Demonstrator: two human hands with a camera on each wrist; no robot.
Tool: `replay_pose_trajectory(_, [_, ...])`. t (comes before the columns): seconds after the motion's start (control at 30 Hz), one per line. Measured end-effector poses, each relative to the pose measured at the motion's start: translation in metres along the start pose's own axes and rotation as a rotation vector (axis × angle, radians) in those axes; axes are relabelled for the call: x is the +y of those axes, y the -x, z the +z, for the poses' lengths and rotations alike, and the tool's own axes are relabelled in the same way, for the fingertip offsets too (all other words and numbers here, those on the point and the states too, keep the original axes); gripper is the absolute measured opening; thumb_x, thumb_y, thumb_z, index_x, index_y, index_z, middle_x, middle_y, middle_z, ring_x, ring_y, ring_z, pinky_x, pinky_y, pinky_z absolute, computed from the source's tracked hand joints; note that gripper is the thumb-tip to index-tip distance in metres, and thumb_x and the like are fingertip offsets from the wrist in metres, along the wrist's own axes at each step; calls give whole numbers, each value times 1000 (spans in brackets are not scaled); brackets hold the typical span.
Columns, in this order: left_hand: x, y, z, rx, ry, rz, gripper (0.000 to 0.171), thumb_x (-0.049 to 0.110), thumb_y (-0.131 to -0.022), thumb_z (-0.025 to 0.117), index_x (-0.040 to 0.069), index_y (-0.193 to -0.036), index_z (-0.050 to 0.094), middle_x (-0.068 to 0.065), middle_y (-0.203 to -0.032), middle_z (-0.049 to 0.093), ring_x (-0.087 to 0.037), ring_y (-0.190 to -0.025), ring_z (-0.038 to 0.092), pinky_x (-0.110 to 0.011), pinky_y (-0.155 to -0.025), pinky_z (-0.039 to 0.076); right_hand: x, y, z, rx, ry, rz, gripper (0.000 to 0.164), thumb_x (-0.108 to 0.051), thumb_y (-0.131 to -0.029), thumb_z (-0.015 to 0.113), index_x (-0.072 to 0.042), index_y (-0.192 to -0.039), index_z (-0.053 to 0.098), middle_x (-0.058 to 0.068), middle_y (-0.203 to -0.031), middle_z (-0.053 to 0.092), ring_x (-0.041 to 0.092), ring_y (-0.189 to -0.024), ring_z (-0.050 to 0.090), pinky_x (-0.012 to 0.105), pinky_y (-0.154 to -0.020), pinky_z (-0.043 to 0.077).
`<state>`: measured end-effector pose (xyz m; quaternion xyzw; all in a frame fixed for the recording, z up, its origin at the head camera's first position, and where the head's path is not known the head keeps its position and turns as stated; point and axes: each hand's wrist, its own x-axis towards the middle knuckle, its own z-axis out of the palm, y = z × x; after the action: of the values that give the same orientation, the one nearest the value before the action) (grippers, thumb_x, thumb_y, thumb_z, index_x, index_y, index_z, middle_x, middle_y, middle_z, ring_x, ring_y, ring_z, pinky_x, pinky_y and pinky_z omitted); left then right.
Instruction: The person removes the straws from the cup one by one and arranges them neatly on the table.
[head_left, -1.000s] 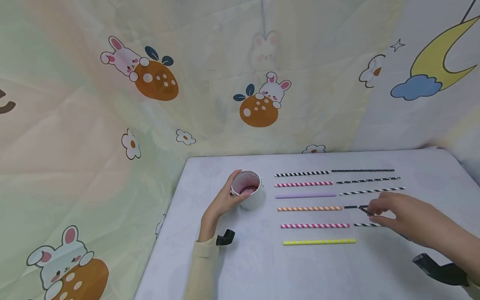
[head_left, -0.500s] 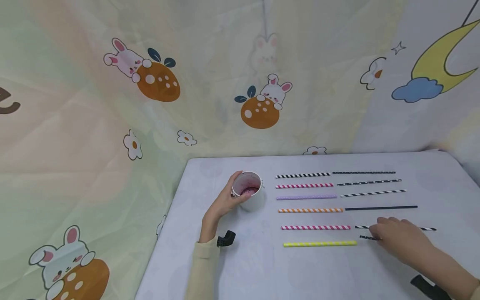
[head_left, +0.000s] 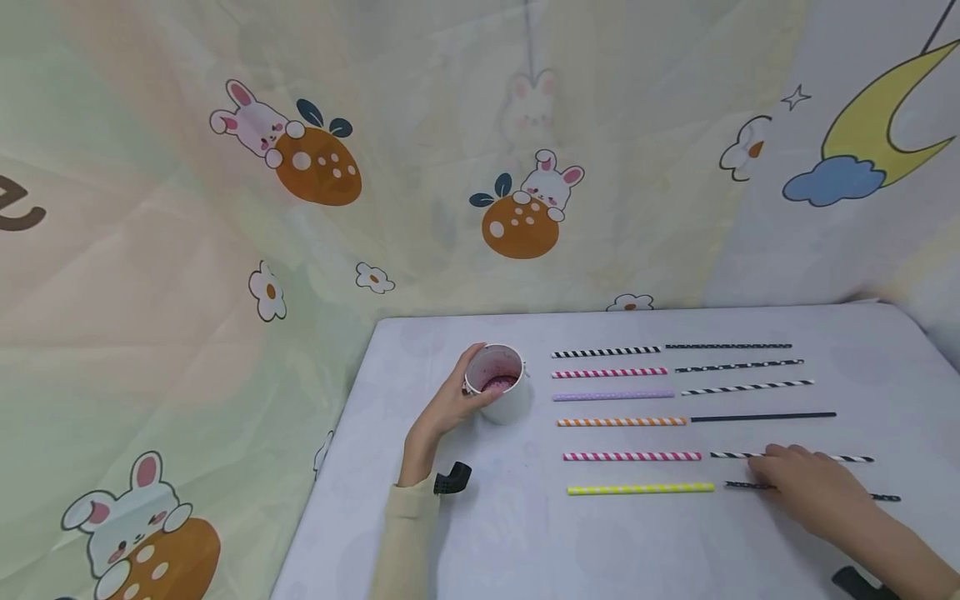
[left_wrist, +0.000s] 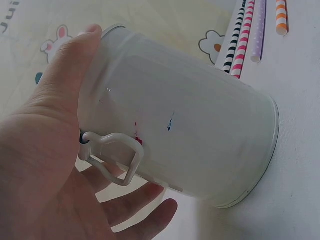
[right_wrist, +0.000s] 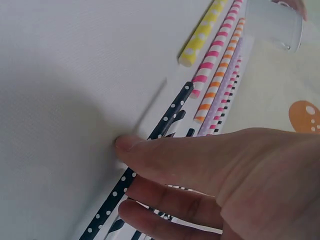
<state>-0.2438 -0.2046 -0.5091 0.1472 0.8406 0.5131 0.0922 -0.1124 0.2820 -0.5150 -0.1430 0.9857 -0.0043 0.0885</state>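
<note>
On the left of the table in the head view, my left hand [head_left: 448, 402] grips a white metal pail [head_left: 508, 408] by its side near the rim. The pail stands upright, with pinkish stains inside. A small loop handle [left_wrist: 112, 155] shows on its wall in the left wrist view, beside the thumb. My right hand [head_left: 813, 485] is at the lower right of the rows. It pinches a black paper straw with white dots [right_wrist: 116, 194] between thumb and fingers; the hand hides the straw's middle. In the right wrist view its shadow lies apart from it.
Left column: striped black [head_left: 606, 352], pink [head_left: 609, 372] and orange [head_left: 621, 422] straws, a purple one [head_left: 613, 396], another pink one [head_left: 632, 456] and a yellow one [head_left: 641, 489]. Right column: several black or black-and-white straws [head_left: 763, 417]. A printed cloth [head_left: 420, 167] hangs behind.
My right hand has moved toward the table's near side with the dotted black straw, which now lines up roughly with the yellow one. The left hand keeps holding the pail in place.
</note>
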Motion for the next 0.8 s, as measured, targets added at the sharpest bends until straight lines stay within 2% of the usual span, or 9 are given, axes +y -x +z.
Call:
replay_pose_trajectory(0.13, [0,1,0,16,-5,5,84,30,-89,77,38,-155,27,-9,-151,44,-29,-138,43,-54,-113,33,2,-1,1,13,12,1,19,-12,-76,84,-18,-83,68,-5,-79,60,18,-71,56,43,-64,48])
replay_pose_trajectory(0.33, [0,2,0,19,-20,2,84,36,-88,77,39,-155,27,-7,-153,43,-28,-140,41,-56,-113,33,1,-1,2,8,20,6,19,-12,-75,84,-16,-85,69,-3,-78,60,19,-71,56,43,-64,49])
replay_pose_trajectory(0.8, [-1,1,1,19,-13,13,83,32,-89,77,39,-155,27,-8,-151,45,-29,-137,44,-54,-111,35,-5,4,-2,19,5,19,23,-8,-73,85,-17,-83,66,-4,-78,59,19,-71,55,43,-63,48])
